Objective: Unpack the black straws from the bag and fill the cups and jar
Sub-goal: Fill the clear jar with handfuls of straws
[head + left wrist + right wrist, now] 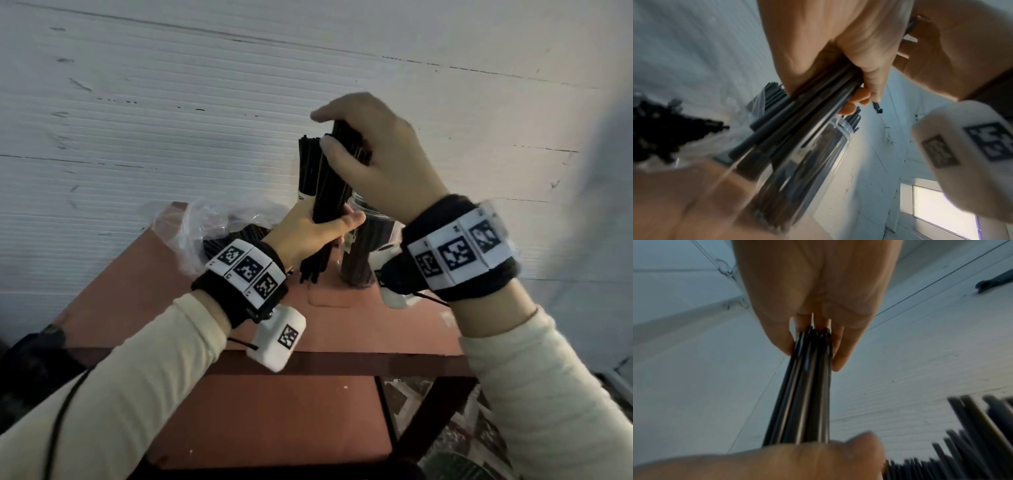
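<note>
A bundle of black straws is held nearly upright above the table, just beside the jar. The straws are thin, smooth tubes with a slight shine. The lower part of the bundle is gripped by the left hand, whose fingers and thumb are wrapped around it. The top ends are held by the right hand, with the thumb on one side and the fingers curled over the other.

The jar is made of clear plastic, round, with ridges at the neck, and many straws are already standing in it. Behind the bundle a cup with a white rim is seen, also full of straws. To the left a crumpled transparent bag is lying on the table with more straws inside. The table top is flat and reddish-brown, with a dark frame. The wall behind is white with fine horizontal ridges.

In the left wrist view the jar is shown from below, so its ridged neck is plain; this is hidden in the head view. In the right wrist view the pointed tips of the bundle between the fingertips are visible, although blurred.
</note>
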